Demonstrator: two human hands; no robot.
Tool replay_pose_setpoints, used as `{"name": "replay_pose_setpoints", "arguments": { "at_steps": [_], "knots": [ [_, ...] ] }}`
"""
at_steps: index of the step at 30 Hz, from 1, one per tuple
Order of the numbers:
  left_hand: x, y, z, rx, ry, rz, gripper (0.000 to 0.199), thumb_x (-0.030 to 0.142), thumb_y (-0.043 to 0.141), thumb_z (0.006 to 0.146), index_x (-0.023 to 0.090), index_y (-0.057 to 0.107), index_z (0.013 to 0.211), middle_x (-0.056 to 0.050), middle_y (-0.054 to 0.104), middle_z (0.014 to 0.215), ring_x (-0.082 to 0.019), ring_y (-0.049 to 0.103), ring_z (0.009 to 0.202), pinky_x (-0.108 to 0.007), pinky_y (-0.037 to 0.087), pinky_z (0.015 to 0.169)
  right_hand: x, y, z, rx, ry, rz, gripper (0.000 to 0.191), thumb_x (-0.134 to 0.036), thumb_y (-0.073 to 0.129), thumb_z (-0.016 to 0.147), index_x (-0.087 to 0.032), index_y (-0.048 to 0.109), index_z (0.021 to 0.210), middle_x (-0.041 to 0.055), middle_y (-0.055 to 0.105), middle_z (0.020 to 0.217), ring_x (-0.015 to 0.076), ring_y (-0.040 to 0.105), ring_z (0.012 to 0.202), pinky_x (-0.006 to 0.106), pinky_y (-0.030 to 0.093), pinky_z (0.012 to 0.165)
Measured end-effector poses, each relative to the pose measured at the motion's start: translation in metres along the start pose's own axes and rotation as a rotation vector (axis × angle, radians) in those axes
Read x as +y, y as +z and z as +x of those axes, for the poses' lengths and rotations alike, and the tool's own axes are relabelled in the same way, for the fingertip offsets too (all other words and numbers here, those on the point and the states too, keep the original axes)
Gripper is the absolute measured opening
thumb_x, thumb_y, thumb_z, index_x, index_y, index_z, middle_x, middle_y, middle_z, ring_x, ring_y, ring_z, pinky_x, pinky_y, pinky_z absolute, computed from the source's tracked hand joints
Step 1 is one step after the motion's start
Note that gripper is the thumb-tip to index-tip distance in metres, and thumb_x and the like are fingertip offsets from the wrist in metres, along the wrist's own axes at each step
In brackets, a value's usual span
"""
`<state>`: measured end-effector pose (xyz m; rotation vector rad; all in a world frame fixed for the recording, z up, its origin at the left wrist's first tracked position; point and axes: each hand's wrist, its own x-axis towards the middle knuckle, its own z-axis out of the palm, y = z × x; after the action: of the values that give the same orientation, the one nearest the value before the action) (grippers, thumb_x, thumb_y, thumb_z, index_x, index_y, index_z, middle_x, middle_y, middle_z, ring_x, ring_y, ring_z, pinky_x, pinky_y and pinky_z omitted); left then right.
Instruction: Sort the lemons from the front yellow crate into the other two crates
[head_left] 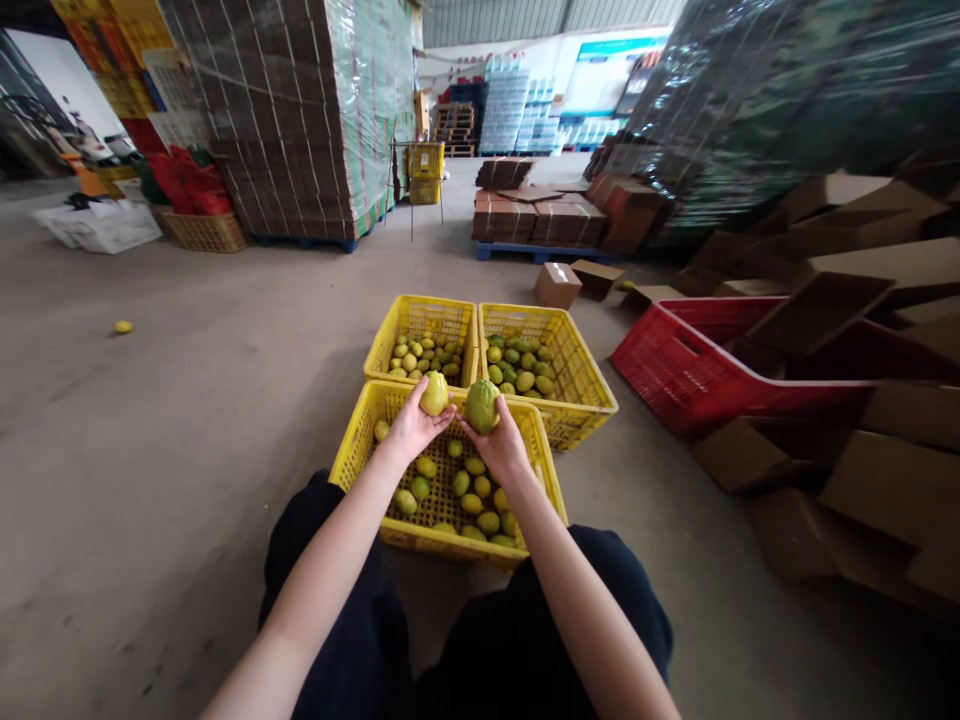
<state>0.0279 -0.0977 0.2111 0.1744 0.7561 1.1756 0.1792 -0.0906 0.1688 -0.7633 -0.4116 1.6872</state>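
A yellow lemon [434, 394] rests in my left hand [417, 424], with the fingers curled under and around it. My right hand [498, 440] grips a greener, bumpy lemon [482, 406]. Both fruits are held up side by side, slightly apart, over the far part of the near yellow crate [450, 543]. Several green and yellow lemons [472, 503] lie on that crate's slatted bottom. Behind it, touching each other, stand a back left crate [422, 304] with mostly yellow lemons [416, 350] and a back right crate [581, 370] with mixed green and yellow ones [525, 381].
To the right, a red crate [675, 370] stands among heaped cardboard boxes [885, 490]. A single lemon [123, 327] lies on the floor at left. Flattened cartons [566, 220] sit on a blue pallet [517, 251] further back. Tall wrapped stacks [277, 120] rise behind.
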Motion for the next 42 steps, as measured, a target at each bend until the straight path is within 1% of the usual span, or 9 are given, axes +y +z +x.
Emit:
{"name": "replay_pose_setpoints", "arguments": {
  "at_steps": [3, 10, 16, 20, 24, 28, 33, 37, 42],
  "knots": [
    [0.0, 0.001, 0.0, -0.017, 0.032, 0.014, 0.02, 0.029, 0.06, 0.094, 0.012, 0.065, 0.103, -0.005, 0.072, 0.077, -0.012, 0.065, 0.057, -0.023, 0.056, 0.065, -0.002, 0.003, -0.005, -0.021, -0.022, -0.021, 0.012, -0.029, 0.07, 0.081, -0.024, 0.068, 0.092, -0.0028, 0.077, 0.083, 0.0168, 0.071, 0.072, 0.031, 0.061, 0.07],
    [0.002, -0.001, -0.006, -0.062, 0.035, 0.015, 0.054, 0.057, 0.046, 0.095, 0.009, 0.07, 0.096, -0.007, 0.068, 0.069, -0.014, 0.062, 0.057, -0.026, 0.055, 0.063, -0.003, 0.004, -0.012, -0.15, 0.031, -0.087, 0.021, -0.04, 0.065, 0.083, -0.019, 0.066, 0.088, 0.0053, 0.074, 0.076, 0.017, 0.064, 0.056, 0.026, 0.051, 0.049],
    [0.002, -0.003, -0.003, -0.068, 0.051, 0.067, 0.037, 0.044, 0.049, 0.096, 0.012, 0.067, 0.094, -0.003, 0.064, 0.067, -0.011, 0.057, 0.053, -0.023, 0.054, 0.058, -0.006, 0.006, -0.014, -0.156, 0.007, 0.011, 0.026, -0.042, 0.058, 0.087, -0.017, 0.065, 0.085, 0.0078, 0.071, 0.072, 0.0112, 0.051, 0.046, 0.022, 0.04, 0.042],
    [-0.008, -0.016, -0.001, -0.043, 0.039, 0.615, 0.023, 0.037, 0.057, 0.092, 0.017, 0.067, 0.097, -0.004, 0.068, 0.078, -0.012, 0.061, 0.06, -0.024, 0.056, 0.059, -0.014, 0.003, -0.014, -0.035, -0.066, 0.087, 0.024, -0.042, 0.058, 0.086, -0.019, 0.064, 0.086, 0.0058, 0.07, 0.071, 0.011, 0.049, 0.045, 0.022, 0.038, 0.041],
    [-0.04, -0.038, -0.019, -0.17, -0.291, 1.359, 0.02, 0.035, 0.076, 0.075, 0.017, 0.071, 0.083, -0.004, 0.067, 0.07, -0.022, 0.068, 0.064, -0.034, 0.058, 0.06, -0.028, -0.002, -0.014, 0.025, -0.138, 0.169, 0.026, -0.043, 0.056, 0.086, -0.018, 0.064, 0.084, 0.0055, 0.069, 0.07, 0.0103, 0.046, 0.044, 0.022, 0.036, 0.039],
    [-0.062, -0.046, -0.028, -0.123, -0.506, 1.434, 0.028, 0.04, 0.083, 0.067, 0.017, 0.073, 0.078, -0.008, 0.066, 0.064, -0.033, 0.072, 0.069, -0.047, 0.059, 0.061, -0.038, -0.006, -0.015, 0.033, -0.161, 0.203, 0.027, -0.045, 0.058, 0.085, -0.019, 0.064, 0.086, 0.0051, 0.069, 0.071, 0.0106, 0.045, 0.045, 0.023, 0.036, 0.04],
    [0.003, -0.017, 0.007, 0.067, -0.221, 1.201, 0.056, 0.059, 0.069, 0.078, 0.016, 0.067, 0.114, -0.015, 0.071, 0.109, -0.027, 0.073, 0.088, -0.034, 0.061, 0.073, -0.035, -0.007, -0.013, 0.035, -0.139, 0.26, 0.03, -0.048, 0.058, 0.084, -0.018, 0.063, 0.089, 0.0053, 0.069, 0.072, 0.0102, 0.044, 0.045, 0.023, 0.037, 0.041],
    [0.054, -0.016, 0.025, 0.227, 0.229, 0.913, 0.055, 0.057, 0.04, 0.096, 0.018, 0.054, 0.133, -0.016, 0.061, 0.136, -0.018, 0.071, 0.097, -0.026, 0.058, 0.08, -0.029, -0.01, -0.008, 0.026, -0.108, 0.25, 0.029, -0.048, 0.06, 0.083, -0.019, 0.061, 0.087, 0.0041, 0.068, 0.072, 0.0104, 0.045, 0.045, 0.023, 0.037, 0.041],
    [0.026, -0.038, 0.017, -0.018, 0.032, 1.388, 0.039, 0.045, 0.059, 0.087, 0.021, 0.067, 0.116, -0.014, 0.069, 0.125, -0.028, 0.067, 0.113, -0.037, 0.053, 0.095, -0.019, -0.013, -0.003, 0.032, -0.039, 0.126, 0.026, -0.045, 0.061, 0.084, -0.02, 0.062, 0.087, 0.0035, 0.069, 0.07, 0.011, 0.047, 0.044, 0.022, 0.036, 0.039]
  ]
}}
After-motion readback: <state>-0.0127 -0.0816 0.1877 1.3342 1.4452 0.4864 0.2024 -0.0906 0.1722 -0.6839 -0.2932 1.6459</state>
